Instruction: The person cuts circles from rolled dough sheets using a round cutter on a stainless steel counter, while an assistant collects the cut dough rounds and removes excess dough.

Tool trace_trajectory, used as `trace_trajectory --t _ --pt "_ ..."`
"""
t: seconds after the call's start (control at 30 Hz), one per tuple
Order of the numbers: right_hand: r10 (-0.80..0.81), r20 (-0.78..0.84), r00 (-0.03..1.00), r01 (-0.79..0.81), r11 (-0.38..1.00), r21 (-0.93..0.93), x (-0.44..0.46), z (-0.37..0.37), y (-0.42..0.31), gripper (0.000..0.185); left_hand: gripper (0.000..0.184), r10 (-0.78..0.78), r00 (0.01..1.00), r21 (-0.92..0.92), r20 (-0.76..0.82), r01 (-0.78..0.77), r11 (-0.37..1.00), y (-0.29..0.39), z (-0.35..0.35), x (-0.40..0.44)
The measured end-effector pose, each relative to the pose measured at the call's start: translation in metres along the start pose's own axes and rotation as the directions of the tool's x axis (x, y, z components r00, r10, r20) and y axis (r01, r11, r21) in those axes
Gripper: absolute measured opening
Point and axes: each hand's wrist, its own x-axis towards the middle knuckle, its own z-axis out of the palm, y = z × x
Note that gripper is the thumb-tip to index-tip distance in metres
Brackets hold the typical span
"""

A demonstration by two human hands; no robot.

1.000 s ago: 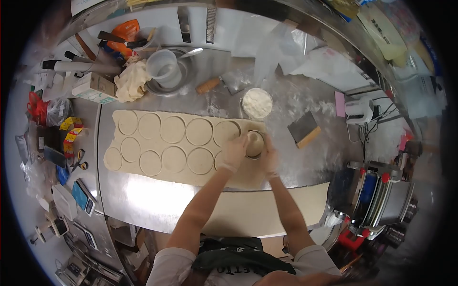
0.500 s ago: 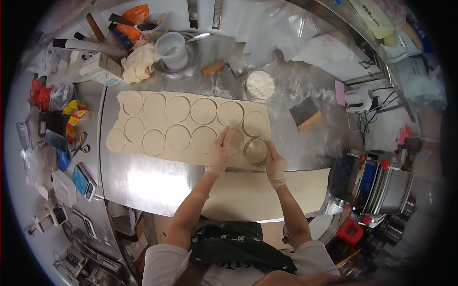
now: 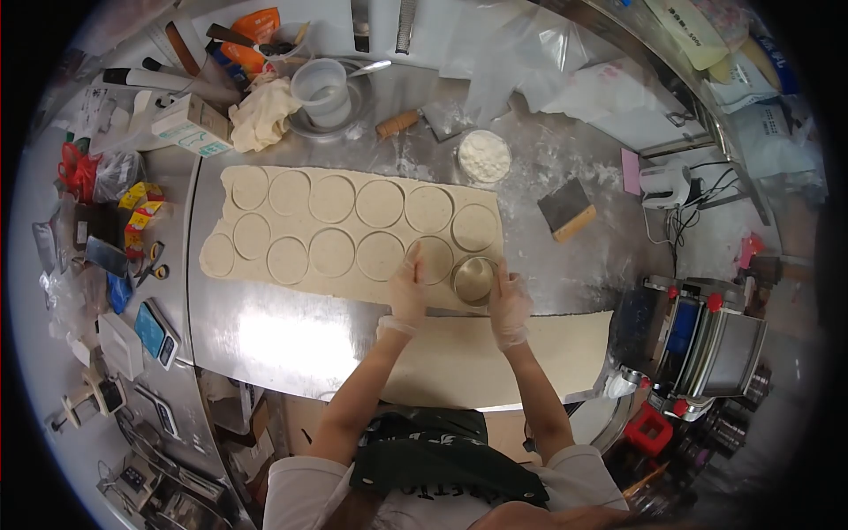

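A rolled dough sheet (image 3: 265, 208) lies on the steel table with two rows of round cuts pressed into it. At its near right corner a metal ring cutter (image 3: 475, 280) sits on the dough. My right hand (image 3: 509, 309), in a clear glove and slightly blurred, has its fingers closed at the cutter's right rim. Left of the cutter, my left hand (image 3: 407, 287), also gloved, rests over the dough's near edge. Its fingers are drawn together, the tips close to a cut circle (image 3: 432, 260); anything inside them is hidden.
Another dough strip (image 3: 495, 353) lies along the near edge. Beyond the sheet are a bowl of flour (image 3: 484, 156), a wooden-handled scraper (image 3: 567, 211) and a plastic tub (image 3: 321, 93). A pasta machine (image 3: 707, 336) stands at right; a scale (image 3: 156, 334) is at left.
My right hand has shifted slightly left and down beside the cutter. My left hand stays near the same spot. The whole view has moved slightly.
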Motion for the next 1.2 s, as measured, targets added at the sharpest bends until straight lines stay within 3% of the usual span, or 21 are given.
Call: trace_trajectory --t 0.07,0.1,0.13,0.23,0.27,0.3,0.33,0.37,0.43,0.5,0.63,0.7,0.73,0.77,0.8,0.83,0.87,0.93,1.03,1.13,1.2 --pt "-0.138 -0.024 0.99 0.138 0.99 -0.023 0.009 -0.022 -0.022 0.061 0.033 0.327 0.942 0.192 0.078 -0.336 0.922 0.005 0.022 -0.01" --pt "-0.199 0.005 0.98 0.199 0.98 0.015 0.011 -0.017 -0.024 0.062 0.033 0.509 0.852 0.287 0.12 -0.521 0.804 0.013 0.033 -0.014" --pt "-0.259 0.03 0.965 0.257 0.965 0.055 0.012 -0.01 -0.024 0.064 0.036 0.711 0.675 0.386 0.198 -0.721 0.576 0.034 0.044 -0.015" --pt "-0.307 0.146 0.941 0.314 0.949 -0.031 0.012 0.011 -0.029 0.067 0.04 0.588 0.734 0.376 0.341 -0.68 0.63 0.071 0.074 -0.02" --pt "-0.218 0.093 0.972 0.175 0.925 0.338 0.011 0.023 -0.033 0.07 0.043 0.554 0.737 0.369 0.387 -0.675 0.639 0.071 0.078 -0.018" --pt "-0.127 0.038 0.991 0.068 0.738 0.671 0.01 0.035 -0.037 0.075 0.049 0.538 0.724 0.351 0.432 -0.684 0.639 0.069 0.079 -0.013" --pt "0.107 0.07 0.992 -0.069 -0.01 0.998 0.009 0.048 -0.044 0.083 0.055 0.52 0.709 0.331 0.477 -0.693 0.641 0.071 0.078 -0.007" --pt "0.237 0.266 0.934 0.006 -0.756 0.654 0.009 0.056 -0.045 0.092 0.056 0.491 0.707 0.355 0.51 -0.692 0.628 0.073 0.077 -0.005" --pt "-0.053 0.234 0.971 -0.185 -0.786 0.59 0.006 0.054 -0.032 0.077 0.058 0.427 0.696 0.392 0.578 -0.695 0.602 0.076 0.074 -0.003" --pt "-0.202 0.192 0.961 -0.277 -0.746 0.605 0.014 0.052 -0.025 0.069 0.057 0.339 0.705 0.407 0.622 -0.662 0.629 0.08 0.077 0.002" --pt "-0.008 0.104 0.995 -0.069 -0.801 0.595 0.01 0.075 -0.028 0.065 0.051 0.337 0.71 0.396 0.619 -0.652 0.646 0.075 0.083 0.003" --pt "0.052 0.116 0.992 -0.053 -0.664 0.746 0.01 0.081 -0.03 0.061 0.049 0.389 0.718 0.351 0.578 -0.648 0.676 0.07 0.084 0.002" --pt "0.039 0.158 0.987 -0.126 -0.429 0.894 0.007 0.081 -0.024 0.058 0.048 0.426 0.719 0.302 0.549 -0.646 0.701 0.066 0.081 0.001" --pt "0.029 0.087 0.996 -0.086 -0.029 0.996 0.009 0.07 -0.019 0.054 0.046 0.47 0.74 0.237 0.481 -0.626 0.743 0.062 0.079 0.001" --pt "0.018 0.015 1.0 -0.021 0.376 0.927 0.011 0.059 -0.014 0.051 0.045 0.471 0.785 0.21 0.402 -0.579 0.788 0.056 0.074 0.0" --pt "-0.096 -0.135 0.986 0.158 0.791 0.591 0.025 0.024 -0.016 0.048 0.044 0.466 0.822 0.18 0.327 -0.538 0.823 0.049 0.066 -0.001" --pt "-0.262 -0.197 0.945 0.28 0.957 0.069 0.03 0.001 -0.013 0.045 0.045 0.362 0.894 0.245 0.262 -0.425 0.871 0.044 0.058 -0.005" --pt "-0.192 -0.055 0.98 0.192 0.981 -0.008 0.025 -0.003 0.006 0.042 0.047 0.14 0.983 0.343 0.116 -0.172 0.923 0.034 0.043 -0.012" --pt "-0.079 0.012 0.997 0.078 0.996 0.031 0.017 0.011 0.018 0.044 0.048 -0.029 0.957 0.564 0.288 -0.145 0.813 0.027 0.047 -0.024" --pt "0.153 0.024 0.988 -0.155 0.982 0.108 -0.007 0.024 0.011 0.045 0.052 0.258 0.874 0.669 0.412 -0.482 0.565 -0.003 0.053 -0.004" --pt "0.323 0.047 0.945 -0.327 0.933 0.15 -0.012 0.027 -0.009 0.044 0.054 0.396 0.707 0.429 0.586 -0.685 0.589 -0.035 0.059 0.04"
